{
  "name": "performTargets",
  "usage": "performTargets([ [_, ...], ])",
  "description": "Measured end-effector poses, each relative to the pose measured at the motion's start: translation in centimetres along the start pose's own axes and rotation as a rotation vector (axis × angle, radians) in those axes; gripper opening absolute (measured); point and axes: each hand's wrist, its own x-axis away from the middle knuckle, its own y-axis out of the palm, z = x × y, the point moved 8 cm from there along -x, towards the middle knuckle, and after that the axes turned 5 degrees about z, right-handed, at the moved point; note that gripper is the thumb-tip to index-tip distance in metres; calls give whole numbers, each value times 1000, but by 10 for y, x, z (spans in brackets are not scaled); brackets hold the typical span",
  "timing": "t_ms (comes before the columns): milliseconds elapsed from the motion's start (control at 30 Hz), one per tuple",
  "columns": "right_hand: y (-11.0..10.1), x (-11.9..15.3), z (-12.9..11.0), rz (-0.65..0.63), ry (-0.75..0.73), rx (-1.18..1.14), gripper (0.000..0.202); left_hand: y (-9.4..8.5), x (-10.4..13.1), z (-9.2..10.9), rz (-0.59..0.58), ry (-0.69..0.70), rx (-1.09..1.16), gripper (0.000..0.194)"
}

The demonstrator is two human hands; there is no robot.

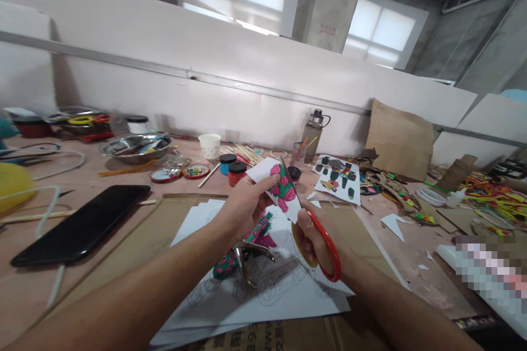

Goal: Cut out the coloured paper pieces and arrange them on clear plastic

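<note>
My left hand [251, 200] pinches a piece of white paper [284, 186] painted with pink and green shapes. A pair of scissors [327, 241] with red and yellow handles is in my right hand [310, 230], its dark blades lying along the paper's right edge. Whether the blades are apart is hard to tell. Below my hands lie white sheets with pencil drawings [284, 285]. On them rest painted green and pink cut-outs [226, 266] and a metal hole-punch-like plier tool [247, 269], partly hidden by my left hand and arm.
A black phone [82, 225] with a white cable lies on the left. Behind stand a paper cup [209, 146], blue [228, 163] and red paint jars [237, 173], a metal bowl [135, 148] and a bottle [315, 134]. Cardboard [399, 137] leans at the back right; paper scraps [395, 226] lie about.
</note>
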Motion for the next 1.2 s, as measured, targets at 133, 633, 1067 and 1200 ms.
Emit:
performTargets([
  [133,1,1,-4,-39,2,14,62,0,2,-2,-4,1,-3,18],
  [633,-1,1,3,6,-6,-16,59,3,4,-1,-20,14,1,16],
  [1067,0,0,-3,12,-5,-40,64,3,3,-1,-38,11,-22,14],
  [1200,-1,0,-8,18,-17,0,65,4,4,0,-41,14,-19,14],
])
